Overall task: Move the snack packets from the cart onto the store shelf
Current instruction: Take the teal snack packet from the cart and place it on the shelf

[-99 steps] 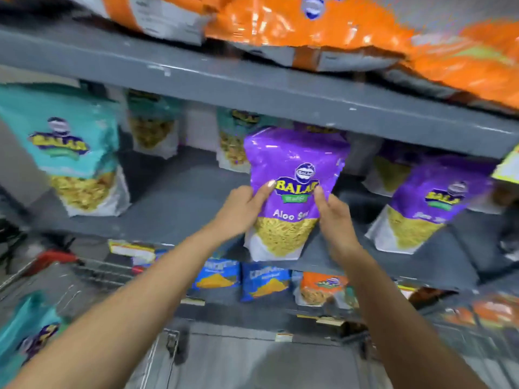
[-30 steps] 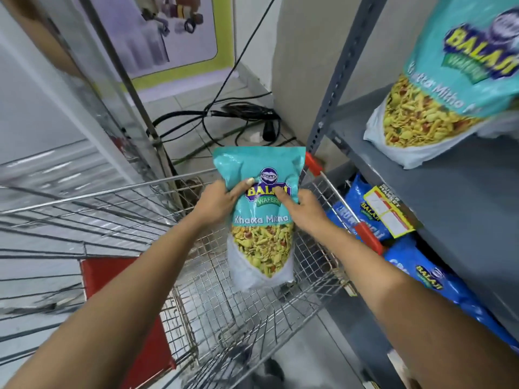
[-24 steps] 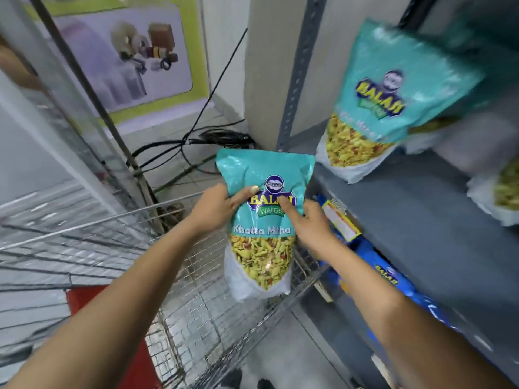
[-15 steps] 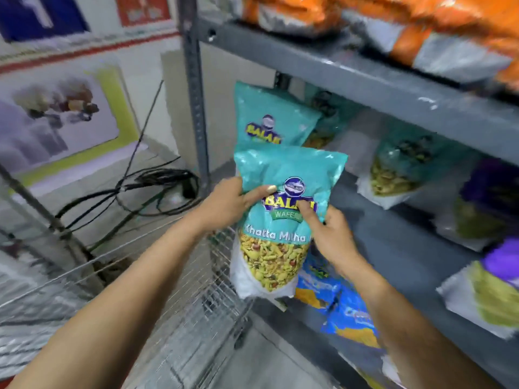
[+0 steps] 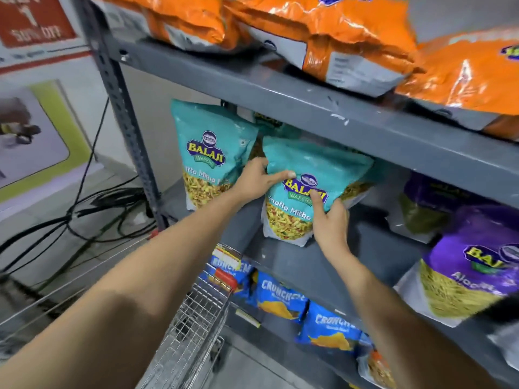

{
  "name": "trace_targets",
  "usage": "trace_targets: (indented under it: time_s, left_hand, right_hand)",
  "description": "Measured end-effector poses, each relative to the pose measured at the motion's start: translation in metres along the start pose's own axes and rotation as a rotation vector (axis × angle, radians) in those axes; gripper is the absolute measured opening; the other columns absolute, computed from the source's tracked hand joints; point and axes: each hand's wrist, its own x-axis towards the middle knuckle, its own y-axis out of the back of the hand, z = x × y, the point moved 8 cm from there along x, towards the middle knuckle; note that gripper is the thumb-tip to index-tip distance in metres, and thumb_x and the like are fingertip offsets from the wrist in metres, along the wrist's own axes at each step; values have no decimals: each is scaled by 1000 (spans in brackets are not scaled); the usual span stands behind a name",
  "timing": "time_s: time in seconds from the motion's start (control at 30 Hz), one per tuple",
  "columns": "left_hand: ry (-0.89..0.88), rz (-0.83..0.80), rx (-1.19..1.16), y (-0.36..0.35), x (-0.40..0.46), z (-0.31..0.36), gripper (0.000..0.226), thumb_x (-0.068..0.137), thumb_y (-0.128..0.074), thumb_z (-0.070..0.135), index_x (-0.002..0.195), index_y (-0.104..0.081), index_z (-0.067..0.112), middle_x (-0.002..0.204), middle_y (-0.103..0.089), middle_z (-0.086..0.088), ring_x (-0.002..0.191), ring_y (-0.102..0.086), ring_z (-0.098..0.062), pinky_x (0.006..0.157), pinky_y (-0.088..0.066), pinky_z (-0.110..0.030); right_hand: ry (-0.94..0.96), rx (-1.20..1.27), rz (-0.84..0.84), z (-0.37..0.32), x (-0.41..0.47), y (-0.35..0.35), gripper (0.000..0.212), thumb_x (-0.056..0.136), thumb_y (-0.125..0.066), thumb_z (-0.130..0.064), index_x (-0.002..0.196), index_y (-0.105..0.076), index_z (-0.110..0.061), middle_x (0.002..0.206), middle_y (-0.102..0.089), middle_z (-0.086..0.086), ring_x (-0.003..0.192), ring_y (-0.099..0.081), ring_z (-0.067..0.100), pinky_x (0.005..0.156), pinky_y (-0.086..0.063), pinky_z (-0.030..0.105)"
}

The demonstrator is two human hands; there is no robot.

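A person's two bare arms reach forward from the near edge toward a grey metal store shelf [image 5: 295,265]. Both hands hold one teal snack packet [image 5: 314,175] upright, its base resting on the middle shelf board. The left hand [image 5: 254,179] grips the packet's left edge, thumb laid across the front near the printed logo. The right hand [image 5: 330,223] clasps the lower right part of the packet, fingers wrapped over its front.

Just to the left stands a second teal packet [image 5: 209,153], upright on the same board near the shelf's upright post [image 5: 120,105]; the left hand lies between the two packets. Further right on that board stand purple packets [image 5: 471,279]. Orange packets [image 5: 337,32] lie flat on the board above. Blue packets [image 5: 280,299] sit on the board below.

At the near left, below the arms, is the wire cart [image 5: 193,318] with a red cap on its corner, touching the shelf's front edge. Black cables [image 5: 92,203] trail over the floor at the far left, beside a wall poster [image 5: 36,133].
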Motion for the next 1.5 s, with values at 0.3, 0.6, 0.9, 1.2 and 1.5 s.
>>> trace_targets:
  time_s: [0.3,0.6,0.9,1.2,1.5]
  left_hand:
    - [-5,325,-43,16,-44,-50,33,81,-76,36,103,-70,12,92,-74,8,89,-71,-1,78,-56,-18]
    - [312,716,299,97,-129,-146,85,49,-82,66,117,-47,29,116,-63,-3,107,-63,-25,94,-52,-45]
    - [345,508,338,98,-92,-175,129,42,-89,61,145,-24,17,147,-44,-9,141,-35,-32,121,-17,-58]
    - [299,556,318,97,-96,-178,117,46,-85,62,141,-27,26,139,-48,-4,135,-39,-31,117,-24,-59]
    - [265,544,296,97,-98,-175,113,49,-88,56,141,-30,26,138,-48,-4,134,-38,-29,114,-30,-59]
  right_hand:
    - [-114,234,-224,57,-1,-24,92,53,-90,-51,131,-50,-24,127,-66,-7,120,-62,11,101,-50,38]
    - [-177,125,-270,103,-17,-48,113,43,-93,-35,137,-32,-46,136,-56,-11,129,-54,13,111,-43,46]
    - [-199,98,-193,116,-28,-53,106,49,-95,-31,137,-36,-40,135,-58,-6,126,-56,14,106,-48,37]
    - [-179,85,-124,111,-48,-47,85,57,-93,-27,115,-35,-48,117,-60,-14,113,-61,12,90,-51,24]
    - [-199,91,-149,109,-55,-40,86,57,-93,-20,119,-39,-42,123,-62,-6,114,-62,12,89,-52,24]
